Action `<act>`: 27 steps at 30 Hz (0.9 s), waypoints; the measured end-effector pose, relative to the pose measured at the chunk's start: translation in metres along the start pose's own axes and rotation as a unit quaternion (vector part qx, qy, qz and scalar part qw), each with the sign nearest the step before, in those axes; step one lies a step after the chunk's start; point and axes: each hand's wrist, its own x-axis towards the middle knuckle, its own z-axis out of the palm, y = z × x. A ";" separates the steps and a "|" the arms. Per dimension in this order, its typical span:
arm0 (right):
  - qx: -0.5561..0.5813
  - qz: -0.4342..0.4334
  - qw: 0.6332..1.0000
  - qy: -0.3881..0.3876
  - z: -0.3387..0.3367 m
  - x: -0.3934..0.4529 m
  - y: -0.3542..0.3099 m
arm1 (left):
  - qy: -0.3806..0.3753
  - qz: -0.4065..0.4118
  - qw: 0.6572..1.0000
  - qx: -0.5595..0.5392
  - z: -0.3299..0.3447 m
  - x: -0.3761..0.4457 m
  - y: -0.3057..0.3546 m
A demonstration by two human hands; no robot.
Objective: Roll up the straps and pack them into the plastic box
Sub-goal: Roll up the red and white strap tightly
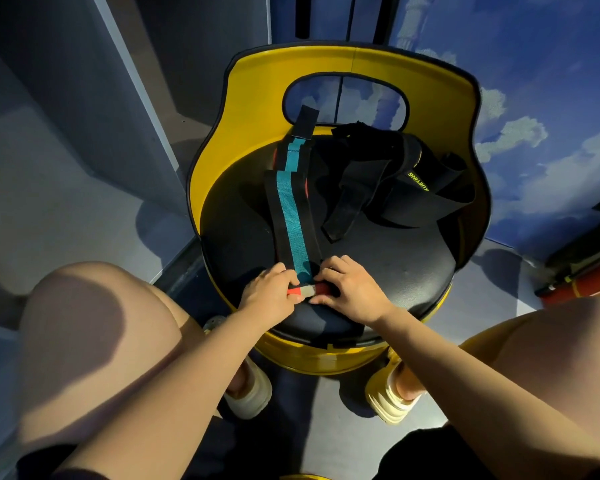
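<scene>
Barely begun: left hand [274, 292] and right hand [347, 289] pinch near end of teal-striped strap [290, 216] on stool seat [395, 271], first turns only. Black straps [395, 174] unrolled behind; box unseen.

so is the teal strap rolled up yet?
Barely: the teal strap lies flat on the seat; only its near end is rolled.

Green letters "XUEYING" read on the black strap [418, 180].

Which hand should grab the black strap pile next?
Probably the right hand. The black strap pile lies on its side of the seat, while the left hand sits by the teal striped strap both are rolling.
</scene>
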 end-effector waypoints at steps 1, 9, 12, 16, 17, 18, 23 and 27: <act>-0.022 -0.020 1.000 -0.009 0.000 0.000 0.003 | -0.004 -0.006 1.000 -0.017 0.000 0.002 -0.002; 0.033 0.002 0.998 -0.051 -0.004 0.004 -0.002 | 0.022 0.008 0.994 -0.105 0.005 0.006 -0.012; 0.107 0.064 0.989 -0.079 -0.008 0.005 -0.006 | 0.017 0.025 0.994 -0.104 0.004 0.003 -0.013; 0.168 0.137 0.970 -0.108 -0.010 0.009 -0.005 | 0.037 0.020 0.987 -0.155 0.005 0.000 -0.014; 0.179 0.151 0.966 -0.107 -0.010 0.010 -0.005 | 0.036 0.014 0.986 -0.160 0.006 0.000 -0.014; 0.190 0.165 0.963 -0.101 -0.010 0.009 -0.005 | 0.031 0.006 0.985 -0.167 0.006 0.001 -0.015; 0.251 0.265 0.931 -0.012 -0.007 0.008 -0.011 | 0.037 -0.065 0.976 -0.207 0.007 0.006 -0.009; 0.263 0.305 0.915 -0.006 -0.005 0.011 -0.017 | 0.064 -0.094 0.966 -0.232 0.007 0.007 -0.004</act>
